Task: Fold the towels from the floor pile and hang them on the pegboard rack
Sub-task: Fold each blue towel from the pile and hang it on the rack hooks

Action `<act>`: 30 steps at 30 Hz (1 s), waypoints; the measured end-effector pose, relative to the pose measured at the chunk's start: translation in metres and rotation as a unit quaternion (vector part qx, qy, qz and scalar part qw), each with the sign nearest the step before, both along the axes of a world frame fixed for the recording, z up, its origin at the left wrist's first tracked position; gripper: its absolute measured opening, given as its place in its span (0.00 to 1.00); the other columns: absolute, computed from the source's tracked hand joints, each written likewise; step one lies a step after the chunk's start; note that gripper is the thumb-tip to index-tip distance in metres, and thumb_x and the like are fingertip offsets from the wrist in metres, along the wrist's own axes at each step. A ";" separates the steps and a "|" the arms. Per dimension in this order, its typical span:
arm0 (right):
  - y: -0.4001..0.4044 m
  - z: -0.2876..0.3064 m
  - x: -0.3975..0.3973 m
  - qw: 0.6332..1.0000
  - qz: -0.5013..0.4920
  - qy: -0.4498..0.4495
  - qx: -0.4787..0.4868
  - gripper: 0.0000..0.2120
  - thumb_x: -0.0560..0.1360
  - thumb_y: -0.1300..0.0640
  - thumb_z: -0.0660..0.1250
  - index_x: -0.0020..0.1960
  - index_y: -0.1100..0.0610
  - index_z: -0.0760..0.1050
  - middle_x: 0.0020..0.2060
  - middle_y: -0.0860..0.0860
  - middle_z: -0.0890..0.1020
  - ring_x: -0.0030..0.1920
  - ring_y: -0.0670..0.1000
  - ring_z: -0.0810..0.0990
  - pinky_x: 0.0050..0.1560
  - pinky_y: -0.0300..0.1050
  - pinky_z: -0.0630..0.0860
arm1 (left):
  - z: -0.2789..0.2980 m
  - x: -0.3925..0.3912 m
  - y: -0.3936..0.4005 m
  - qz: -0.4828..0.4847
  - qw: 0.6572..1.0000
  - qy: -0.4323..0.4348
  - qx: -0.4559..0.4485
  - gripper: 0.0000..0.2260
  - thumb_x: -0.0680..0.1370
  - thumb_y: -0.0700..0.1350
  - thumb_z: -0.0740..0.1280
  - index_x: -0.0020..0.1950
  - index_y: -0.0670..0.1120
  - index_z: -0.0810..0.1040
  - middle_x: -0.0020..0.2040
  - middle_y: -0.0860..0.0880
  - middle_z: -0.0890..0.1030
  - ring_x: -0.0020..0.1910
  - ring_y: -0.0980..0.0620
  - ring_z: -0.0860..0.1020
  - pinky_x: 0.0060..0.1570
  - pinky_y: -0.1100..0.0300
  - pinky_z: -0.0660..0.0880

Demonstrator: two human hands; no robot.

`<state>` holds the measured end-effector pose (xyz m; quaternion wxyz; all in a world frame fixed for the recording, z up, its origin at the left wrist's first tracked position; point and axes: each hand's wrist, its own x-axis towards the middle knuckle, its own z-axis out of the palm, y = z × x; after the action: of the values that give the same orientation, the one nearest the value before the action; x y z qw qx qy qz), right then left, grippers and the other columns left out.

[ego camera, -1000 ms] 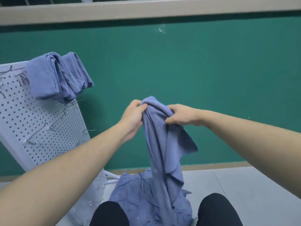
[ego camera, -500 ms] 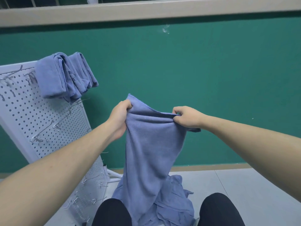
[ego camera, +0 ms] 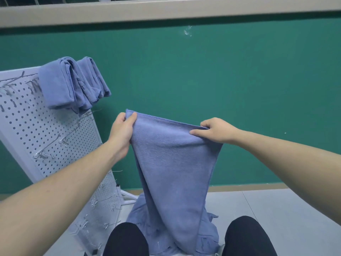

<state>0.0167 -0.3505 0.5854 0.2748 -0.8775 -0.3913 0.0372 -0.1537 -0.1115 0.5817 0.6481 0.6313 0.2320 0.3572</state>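
A blue towel (ego camera: 175,167) hangs spread in front of me, its stitched top edge stretched between both hands. My left hand (ego camera: 121,132) pinches the top left corner. My right hand (ego camera: 215,131) grips the top edge near the right corner. The towel's lower end reaches down to the pile of blue towels (ego camera: 140,217) on the floor between my knees. The white pegboard rack (ego camera: 46,130) leans at the left, with folded blue towels (ego camera: 72,84) draped over its top right corner.
Metal hooks (ego camera: 60,143) stick out of the pegboard at several heights. A green wall (ego camera: 221,80) stands close behind, with a beige ledge above. Grey floor tiles (ego camera: 267,206) lie to the right. My knees in black trousers (ego camera: 245,237) frame the pile.
My hands have moved apart along the towel's top edge, pulling the bunched towel open into a flat sheet. The view has shifted slightly, so the rack sits further right.
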 end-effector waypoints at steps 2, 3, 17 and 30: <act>-0.003 0.002 -0.001 0.999 0.026 0.033 0.008 0.23 0.75 0.40 0.70 0.34 0.52 0.63 0.29 0.46 0.67 0.31 0.49 0.64 0.34 0.44 0.62 | -0.001 -0.002 0.002 -0.003 1.000 -0.002 -0.002 0.10 0.82 0.52 0.65 0.42 0.51 0.72 0.40 0.54 0.77 0.39 0.54 0.72 0.41 0.56 0.69; -0.005 0.003 -0.001 0.998 0.035 0.052 0.009 0.19 0.75 0.44 0.70 0.35 0.52 0.66 0.30 0.46 0.70 0.32 0.47 0.67 0.34 0.42 0.65 | -0.001 -0.002 0.002 -0.009 1.000 0.001 -0.006 0.10 0.82 0.52 0.65 0.43 0.51 0.74 0.41 0.54 0.78 0.40 0.54 0.73 0.42 0.57 0.70; -0.018 -0.003 0.020 0.970 -0.010 0.214 0.115 0.12 0.74 0.47 0.74 0.38 0.51 0.77 0.37 0.46 0.79 0.41 0.48 0.76 0.57 0.49 0.78 | -0.007 -0.018 0.015 0.005 0.998 0.012 -0.061 0.12 0.75 0.50 0.75 0.55 0.47 0.84 0.49 0.51 0.87 0.45 0.54 0.83 0.44 0.60 0.76; 0.012 0.007 -0.013 0.901 -0.073 0.377 0.199 0.11 0.79 0.51 0.69 0.41 0.53 0.73 0.29 0.50 0.74 0.28 0.47 0.73 0.35 0.40 0.77 | -0.017 0.008 -0.023 -0.007 0.995 0.040 -0.092 0.04 0.80 0.43 0.67 0.48 0.47 0.82 0.46 0.49 0.85 0.41 0.50 0.83 0.39 0.58 0.80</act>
<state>0.0035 -0.3381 0.5921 0.5730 -0.7509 -0.1921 0.2664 -0.1460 -0.1343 0.5652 0.6964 0.5841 0.2853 0.3042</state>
